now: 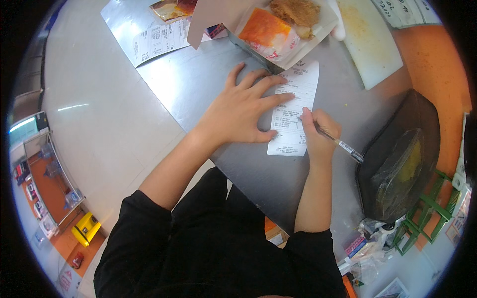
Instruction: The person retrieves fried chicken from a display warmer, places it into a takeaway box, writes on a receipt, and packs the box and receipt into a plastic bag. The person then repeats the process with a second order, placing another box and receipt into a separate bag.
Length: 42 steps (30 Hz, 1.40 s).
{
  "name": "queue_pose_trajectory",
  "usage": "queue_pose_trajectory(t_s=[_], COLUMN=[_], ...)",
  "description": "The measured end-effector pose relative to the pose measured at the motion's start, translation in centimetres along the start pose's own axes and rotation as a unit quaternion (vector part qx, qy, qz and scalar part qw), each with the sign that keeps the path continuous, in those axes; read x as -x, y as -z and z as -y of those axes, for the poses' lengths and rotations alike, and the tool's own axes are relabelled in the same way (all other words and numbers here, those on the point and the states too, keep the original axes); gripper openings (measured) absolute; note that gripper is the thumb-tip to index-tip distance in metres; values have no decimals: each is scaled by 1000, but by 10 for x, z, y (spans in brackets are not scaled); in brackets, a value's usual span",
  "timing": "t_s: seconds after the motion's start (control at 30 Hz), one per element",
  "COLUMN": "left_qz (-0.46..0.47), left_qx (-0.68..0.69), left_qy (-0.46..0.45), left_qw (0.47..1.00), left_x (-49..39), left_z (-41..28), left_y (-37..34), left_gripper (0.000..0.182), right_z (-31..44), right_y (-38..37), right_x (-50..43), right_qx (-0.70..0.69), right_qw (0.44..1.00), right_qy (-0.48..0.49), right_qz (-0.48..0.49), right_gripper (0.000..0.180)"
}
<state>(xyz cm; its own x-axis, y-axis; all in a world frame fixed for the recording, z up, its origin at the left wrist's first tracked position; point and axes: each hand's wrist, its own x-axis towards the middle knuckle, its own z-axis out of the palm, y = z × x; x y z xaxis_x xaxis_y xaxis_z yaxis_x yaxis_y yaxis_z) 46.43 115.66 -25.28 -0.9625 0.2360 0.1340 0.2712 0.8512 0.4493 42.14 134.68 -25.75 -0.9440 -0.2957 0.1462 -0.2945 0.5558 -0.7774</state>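
Observation:
A printed paper receipt (287, 126) lies on the steel table (238, 164) in front of me. My left hand (246, 102) is spread with its fingers apart, its fingertips resting on the receipt's left side and the table. In my right hand (320, 128) is a pen (344, 147), its tip at the right part of the print. Just beyond the receipt's top edge stands an open cardboard food box (277, 67). Inside it are a wrapped packet with an orange top (266, 31) and a piece of fried food (296, 15).
At the right lies a dark covered tray or bag (400, 160) beside a green plastic rack (428, 212). A white cutting board (369, 44) bears stains. Another receipt (160, 41) and a sauce packet (173, 9) are at the far left. The table's edge (160, 100) runs diagonally at my left.

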Motion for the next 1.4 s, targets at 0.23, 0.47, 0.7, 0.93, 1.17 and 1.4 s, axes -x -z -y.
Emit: queue_pose_trajectory(t_s=[0.23, 0.47, 0.7, 0.93, 1.17, 1.4], left_qz=[2, 3, -9, -8, -35, -40], left_qx=[2, 5, 17, 31, 36, 33], left_qy=[1, 3, -5, -1, -9, -14], left_qw=[1000, 1000, 1000, 999, 999, 999], left_x=[0, 1, 1, 2, 1, 2], left_z=[1, 2, 3, 4, 4, 5], left_y=[1, -1, 0, -2, -2, -4], left_gripper=[66, 66, 66, 67, 61, 61], right_z=[0, -1, -12, -14, -9, -10], right_y=[-1, -3, 10, 10, 9, 10], right_x=[-1, 1, 4, 4, 3, 6], right_qx=[3, 53, 48, 16, 83, 98], right_qw=[999, 997, 995, 996, 987, 992], right_qy=[38, 21, 63, 81, 129, 72], right_qz=[-4, -42, -57, 24, 57, 35], right_gripper=[28, 26, 25, 26, 27, 25])
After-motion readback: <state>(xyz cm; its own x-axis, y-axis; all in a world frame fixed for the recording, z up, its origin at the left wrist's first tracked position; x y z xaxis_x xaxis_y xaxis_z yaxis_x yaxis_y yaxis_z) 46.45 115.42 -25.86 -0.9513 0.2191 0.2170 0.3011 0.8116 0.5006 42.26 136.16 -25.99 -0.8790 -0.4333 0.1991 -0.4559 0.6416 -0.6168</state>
